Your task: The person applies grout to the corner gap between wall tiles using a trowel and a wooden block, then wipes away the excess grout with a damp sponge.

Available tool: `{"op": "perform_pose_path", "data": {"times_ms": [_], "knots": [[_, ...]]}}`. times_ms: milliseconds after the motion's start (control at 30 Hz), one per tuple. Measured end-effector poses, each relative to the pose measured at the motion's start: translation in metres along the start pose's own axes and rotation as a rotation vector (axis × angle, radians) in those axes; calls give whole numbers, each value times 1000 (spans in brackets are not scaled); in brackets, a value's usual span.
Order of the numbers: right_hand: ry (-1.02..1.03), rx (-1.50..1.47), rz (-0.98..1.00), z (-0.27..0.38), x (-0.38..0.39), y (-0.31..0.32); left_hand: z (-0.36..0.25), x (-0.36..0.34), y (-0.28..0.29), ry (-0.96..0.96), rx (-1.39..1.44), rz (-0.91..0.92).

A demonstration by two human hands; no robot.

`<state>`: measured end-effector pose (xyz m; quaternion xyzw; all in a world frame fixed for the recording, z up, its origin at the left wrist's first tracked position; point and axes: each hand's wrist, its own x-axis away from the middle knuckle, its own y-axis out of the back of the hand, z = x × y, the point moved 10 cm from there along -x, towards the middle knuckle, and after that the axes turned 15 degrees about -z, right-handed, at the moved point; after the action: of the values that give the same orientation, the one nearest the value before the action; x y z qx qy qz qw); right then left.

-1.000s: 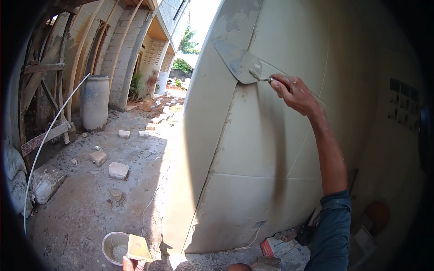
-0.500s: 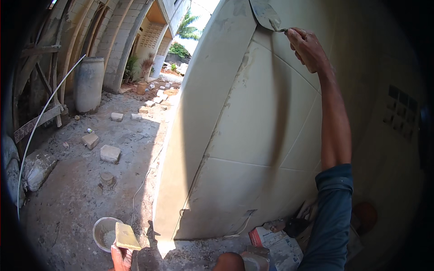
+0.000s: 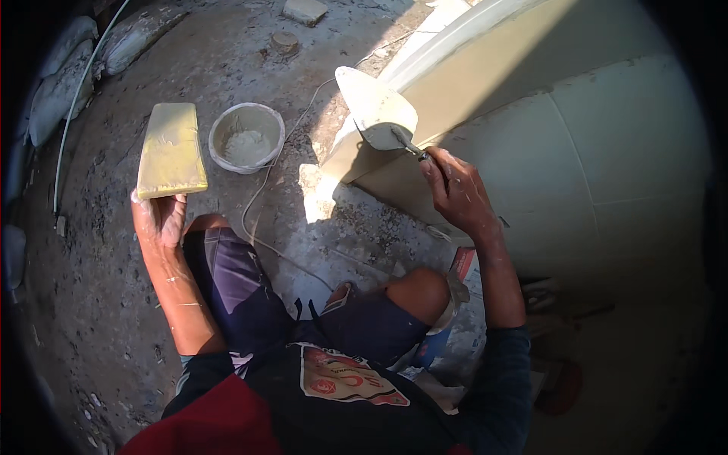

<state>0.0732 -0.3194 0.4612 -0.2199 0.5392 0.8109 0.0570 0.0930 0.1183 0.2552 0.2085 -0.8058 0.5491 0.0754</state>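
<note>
My left hand (image 3: 161,216) is closed under a yellow plastering float (image 3: 173,155), its broad face turned up and lightly smeared with pale paste. Closed around the handle of a trowel (image 3: 379,102) is my right hand (image 3: 461,189). The trowel's blade is sunlit at the tip and hangs in front of the lower end of the wall (image 3: 523,152); whether it touches the wall I cannot tell. Between the two hands, a round bucket (image 3: 239,117) stands on the ground with whitish mix in its bottom.
A thin cable (image 3: 309,110) runs over the rough ground past the bucket. Filled sacks (image 3: 140,44) and a long pale pipe (image 3: 74,114) are at the left. A concrete block (image 3: 305,10) lies at the far side. My bent knees (image 3: 421,296) are close below, beside a red-and-white carton (image 3: 464,264).
My view has tipped down. The trowel has come down from high on the wall to near its foot. My left hand has raised the float beside the bucket.
</note>
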Motion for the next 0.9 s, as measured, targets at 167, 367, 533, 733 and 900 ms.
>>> {"op": "perform_pose_path", "data": {"times_ms": [167,367,533,733,900], "knots": [[-244,-405,417,10,3,-232,-62,2,33,-141,-11,-154],[-1161,-1075,451,35,-10,-429,-69,12,45,-150,-103,-192],[-1187,-1073,472,58,8,-402,-67,9,38,-184,-304,-277],[-437,-1024,-160,9,59,-93,-10,6,-15,-97,-391,-26],[-841,-607,-843,-170,258,88,53,0,-31,59,-524,94]]}}
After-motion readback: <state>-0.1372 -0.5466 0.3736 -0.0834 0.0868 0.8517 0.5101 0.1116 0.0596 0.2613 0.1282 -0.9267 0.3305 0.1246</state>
